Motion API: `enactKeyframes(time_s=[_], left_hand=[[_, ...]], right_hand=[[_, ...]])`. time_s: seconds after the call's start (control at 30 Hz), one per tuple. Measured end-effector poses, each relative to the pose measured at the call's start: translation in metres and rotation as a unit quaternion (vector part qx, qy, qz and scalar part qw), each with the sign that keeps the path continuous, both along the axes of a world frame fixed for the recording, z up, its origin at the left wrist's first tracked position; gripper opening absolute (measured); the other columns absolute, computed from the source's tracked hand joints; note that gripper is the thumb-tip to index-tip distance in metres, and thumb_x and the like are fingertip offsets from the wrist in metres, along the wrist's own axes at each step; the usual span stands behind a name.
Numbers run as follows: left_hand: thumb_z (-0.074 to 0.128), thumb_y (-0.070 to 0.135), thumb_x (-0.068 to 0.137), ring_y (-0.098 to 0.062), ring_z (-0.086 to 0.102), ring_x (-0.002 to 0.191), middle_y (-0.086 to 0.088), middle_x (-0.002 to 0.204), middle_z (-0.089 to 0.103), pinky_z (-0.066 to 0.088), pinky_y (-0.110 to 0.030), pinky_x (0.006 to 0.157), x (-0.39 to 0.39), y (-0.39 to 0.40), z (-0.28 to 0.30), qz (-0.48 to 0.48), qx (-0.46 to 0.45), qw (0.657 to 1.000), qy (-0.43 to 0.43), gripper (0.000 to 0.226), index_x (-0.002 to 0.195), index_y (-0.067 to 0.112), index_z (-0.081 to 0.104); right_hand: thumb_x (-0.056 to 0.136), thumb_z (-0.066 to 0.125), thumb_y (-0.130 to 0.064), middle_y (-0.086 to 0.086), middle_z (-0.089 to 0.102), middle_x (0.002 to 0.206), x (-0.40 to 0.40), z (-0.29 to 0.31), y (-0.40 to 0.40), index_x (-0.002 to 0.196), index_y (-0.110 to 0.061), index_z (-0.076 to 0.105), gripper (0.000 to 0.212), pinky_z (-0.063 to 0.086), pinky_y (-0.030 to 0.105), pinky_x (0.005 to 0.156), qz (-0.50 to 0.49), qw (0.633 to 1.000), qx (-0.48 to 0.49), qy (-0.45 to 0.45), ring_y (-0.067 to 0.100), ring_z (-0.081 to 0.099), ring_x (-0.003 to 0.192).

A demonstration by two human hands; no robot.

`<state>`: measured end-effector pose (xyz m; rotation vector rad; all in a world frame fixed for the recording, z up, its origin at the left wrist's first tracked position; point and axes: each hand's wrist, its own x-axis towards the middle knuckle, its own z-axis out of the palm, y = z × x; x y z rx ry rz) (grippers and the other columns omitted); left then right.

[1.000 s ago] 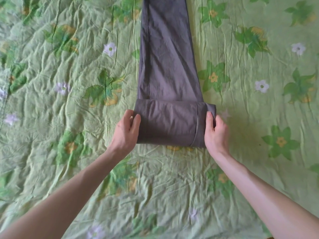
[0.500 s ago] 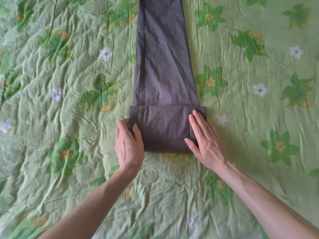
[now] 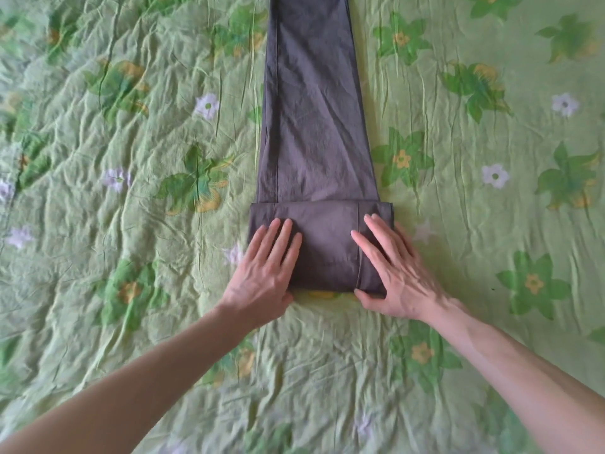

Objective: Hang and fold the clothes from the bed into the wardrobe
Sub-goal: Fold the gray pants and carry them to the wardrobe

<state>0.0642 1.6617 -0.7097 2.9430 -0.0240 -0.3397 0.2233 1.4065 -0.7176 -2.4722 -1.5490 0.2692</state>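
A pair of dark grey trousers [image 3: 314, 126] lies lengthwise on the bed, running from the top edge of the view toward me. Its near end is folded over into a flat rectangular block [image 3: 327, 244]. My left hand [image 3: 265, 273] lies flat on the left part of that block, fingers straight. My right hand [image 3: 393, 270] presses flat on the right part, fingers spread, with the thumb at the block's near edge. The far end of the trousers is cut off by the top of the frame.
A wrinkled green bedspread [image 3: 131, 224] with printed green, yellow and white flowers covers the bed all around the trousers. No wardrobe, hanger or other garment is in view.
A second ago both hands gripped the sides of the folded end. They have since let go and moved on top of it, and now lie flat, pressing the fold down.
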Motion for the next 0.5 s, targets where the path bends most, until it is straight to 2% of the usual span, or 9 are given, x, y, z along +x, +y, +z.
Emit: enactKeyframes(time_s=[0.1, 0.2, 0.27, 0.4, 0.47, 0.5], left_hand=[[0.062, 0.01, 0.075, -0.054, 0.027, 0.152, -0.037, 0.162, 0.03, 0.03, -0.063, 0.122, 0.007, -0.019, 0.006, 0.017, 0.056, 0.998, 0.015, 0.083, 0.153, -0.011, 0.04], [0.04, 0.01, 0.083, -0.052, 0.023, 0.155, -0.036, 0.164, 0.027, 0.03, -0.062, 0.122, 0.009, -0.024, 0.013, 0.043, 0.051, 0.997, 0.031, 0.074, 0.154, -0.009, 0.037], [0.03, 0.013, 0.083, -0.05, 0.023, 0.155, -0.034, 0.165, 0.027, 0.03, -0.061, 0.123, 0.007, -0.024, 0.02, 0.057, 0.029, 0.997, 0.041, 0.075, 0.155, -0.007, 0.036], [0.038, 0.017, 0.082, -0.047, 0.035, 0.151, -0.029, 0.16, 0.04, 0.038, -0.058, 0.12, -0.001, -0.02, 0.05, 0.058, -0.042, 0.993, 0.097, 0.072, 0.151, -0.003, 0.045], [0.028, 0.025, 0.082, -0.039, 0.04, 0.147, -0.019, 0.157, 0.042, 0.042, -0.053, 0.117, -0.003, -0.013, 0.07, 0.05, -0.078, 0.985, 0.147, 0.068, 0.145, 0.007, 0.049], [0.027, 0.027, 0.082, -0.033, 0.046, 0.138, -0.011, 0.149, 0.044, 0.047, -0.049, 0.111, -0.002, -0.008, 0.08, 0.056, -0.098, 0.979, 0.168, 0.063, 0.137, 0.014, 0.053]], right_hand=[[0.073, 0.071, -0.046, 0.016, 0.01, 0.172, -0.004, 0.008, 0.002, 0.163, -0.008, 0.023, 0.109, 0.022, 0.056, 0.126, 0.038, 0.999, -0.028, -0.013, 0.035, 0.007, 0.16], [0.071, 0.077, -0.032, 0.014, 0.01, 0.173, -0.01, 0.01, 0.003, 0.164, -0.007, 0.022, 0.111, 0.027, 0.052, 0.125, 0.004, 1.0, -0.024, 0.017, 0.033, 0.007, 0.16], [0.073, 0.074, -0.03, 0.01, 0.015, 0.173, -0.014, 0.014, 0.001, 0.162, -0.01, 0.029, 0.101, 0.033, 0.05, 0.122, -0.011, 0.999, -0.017, 0.04, 0.029, 0.011, 0.16], [0.079, 0.062, -0.034, 0.001, 0.044, 0.162, -0.017, 0.033, -0.01, 0.15, -0.014, 0.051, 0.075, 0.045, 0.04, 0.115, -0.003, 0.994, 0.037, 0.105, 0.02, 0.038, 0.151], [0.08, 0.064, -0.037, -0.007, 0.058, 0.149, -0.016, 0.048, -0.015, 0.145, -0.018, 0.056, 0.069, 0.054, 0.029, 0.102, -0.007, 0.989, 0.053, 0.136, 0.009, 0.057, 0.134], [0.079, 0.065, -0.037, -0.013, 0.064, 0.138, -0.015, 0.057, -0.016, 0.141, -0.02, 0.059, 0.064, 0.057, 0.023, 0.092, -0.019, 0.985, 0.063, 0.158, -0.001, 0.062, 0.119]])
